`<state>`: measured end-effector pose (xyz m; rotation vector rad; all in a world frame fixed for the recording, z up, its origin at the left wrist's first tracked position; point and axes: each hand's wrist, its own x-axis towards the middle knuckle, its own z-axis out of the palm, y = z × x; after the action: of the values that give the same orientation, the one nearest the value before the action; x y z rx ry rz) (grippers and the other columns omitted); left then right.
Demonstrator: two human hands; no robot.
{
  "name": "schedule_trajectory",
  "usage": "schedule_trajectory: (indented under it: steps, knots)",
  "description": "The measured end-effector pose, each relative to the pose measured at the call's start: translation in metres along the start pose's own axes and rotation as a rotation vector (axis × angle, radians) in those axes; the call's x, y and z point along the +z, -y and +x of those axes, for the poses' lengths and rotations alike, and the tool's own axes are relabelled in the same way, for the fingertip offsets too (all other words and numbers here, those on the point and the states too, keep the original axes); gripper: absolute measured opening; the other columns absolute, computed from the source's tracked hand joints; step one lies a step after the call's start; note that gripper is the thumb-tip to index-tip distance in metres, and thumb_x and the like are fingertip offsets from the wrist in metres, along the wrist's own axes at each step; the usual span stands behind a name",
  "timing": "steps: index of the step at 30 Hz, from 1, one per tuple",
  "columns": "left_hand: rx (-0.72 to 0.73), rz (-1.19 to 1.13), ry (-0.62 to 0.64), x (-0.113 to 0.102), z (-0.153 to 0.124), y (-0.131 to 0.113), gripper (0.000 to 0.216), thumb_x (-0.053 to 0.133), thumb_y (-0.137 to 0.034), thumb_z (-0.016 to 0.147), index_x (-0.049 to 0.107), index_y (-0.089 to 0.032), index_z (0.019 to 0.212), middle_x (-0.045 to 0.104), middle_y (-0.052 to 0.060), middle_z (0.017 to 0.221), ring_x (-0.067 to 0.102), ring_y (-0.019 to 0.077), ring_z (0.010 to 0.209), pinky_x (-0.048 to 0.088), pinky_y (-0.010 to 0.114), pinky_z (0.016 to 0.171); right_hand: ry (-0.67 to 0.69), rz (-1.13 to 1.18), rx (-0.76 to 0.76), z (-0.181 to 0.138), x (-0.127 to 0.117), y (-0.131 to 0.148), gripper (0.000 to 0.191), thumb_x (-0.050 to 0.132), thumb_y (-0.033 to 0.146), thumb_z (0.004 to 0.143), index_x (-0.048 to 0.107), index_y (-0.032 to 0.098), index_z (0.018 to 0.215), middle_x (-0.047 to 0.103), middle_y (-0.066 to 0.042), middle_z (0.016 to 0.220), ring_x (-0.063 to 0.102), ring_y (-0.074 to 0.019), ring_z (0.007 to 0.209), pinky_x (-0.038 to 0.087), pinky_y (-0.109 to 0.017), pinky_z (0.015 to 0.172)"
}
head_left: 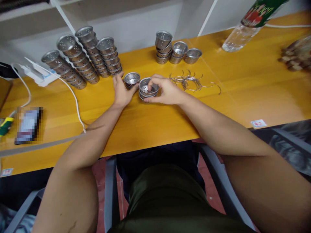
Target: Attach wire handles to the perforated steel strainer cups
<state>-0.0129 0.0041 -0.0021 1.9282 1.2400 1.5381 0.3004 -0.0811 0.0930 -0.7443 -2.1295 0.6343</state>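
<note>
My right hand [167, 89] grips a short stack of small perforated metal cups [147, 94]. Its thumb is low on the near side, and a finger bends over the rim into the top cup. Just left of it stands another low stack of metal cups [132, 77]. My left hand [122, 90] lies beside that one, thumb and fingers spread apart, the thumb tip between the two stacks. Its fingertips reach close to the foot of a tall cup stack [113, 60]; whether they touch it I cannot tell.
More tall cup stacks [70, 48] lean at the back left. Shorter stacks [163, 48] stand at the back centre, with a loose heap of curved wires [190, 82] before them. A water bottle [239, 35] is at back right. A phone [28, 126] and white cable [77, 105] lie left.
</note>
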Motion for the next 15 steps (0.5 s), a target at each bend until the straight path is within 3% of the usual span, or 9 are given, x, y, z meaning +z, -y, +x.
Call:
schedule_trajectory:
  steps: [2,8,11,15]
  knots:
    - [0.011,-0.001,-0.026,-0.002,0.0,-0.007,0.117,0.121,-0.088,0.08,0.063,-0.031,0.165,0.059,0.019,0.175,0.056,0.05,0.181,0.042,0.076,0.163,-0.023,-0.011,0.019,0.0,0.0,-0.003,0.069,0.111,0.084,0.091,0.073,0.03,0.108,0.079,-0.01,0.12,0.073,-0.0384,0.112,0.066,-0.061,0.111]
    - [-0.005,-0.102,0.024,0.008,-0.007,-0.013,0.099,0.099,-0.095,0.103,0.052,-0.039,0.17,0.056,0.015,0.173,0.081,0.0373,0.154,0.07,0.064,0.141,-0.048,-0.023,0.039,-0.001,0.0,-0.01,0.068,0.112,0.084,0.092,0.073,0.031,0.108,0.079,-0.011,0.122,0.074,-0.0413,0.117,0.068,-0.068,0.115]
    - [-0.033,-0.119,0.072,0.012,-0.007,-0.01,0.075,0.091,-0.078,0.117,0.049,-0.041,0.168,0.064,0.014,0.174,0.081,0.0357,0.159,0.07,0.062,0.141,-0.061,-0.021,0.042,-0.002,0.0,-0.01,0.067,0.114,0.081,0.092,0.073,0.03,0.108,0.078,-0.012,0.123,0.075,-0.042,0.117,0.068,-0.07,0.117]
    - [0.049,-0.1,0.146,0.008,-0.008,-0.021,0.069,0.095,-0.056,0.11,0.056,-0.039,0.165,0.071,0.014,0.177,0.079,0.0389,0.166,0.069,0.063,0.14,-0.112,-0.023,0.064,-0.002,0.0,-0.015,0.071,0.116,0.084,0.089,0.074,0.031,0.108,0.078,-0.013,0.123,0.075,-0.0434,0.116,0.067,-0.073,0.117]
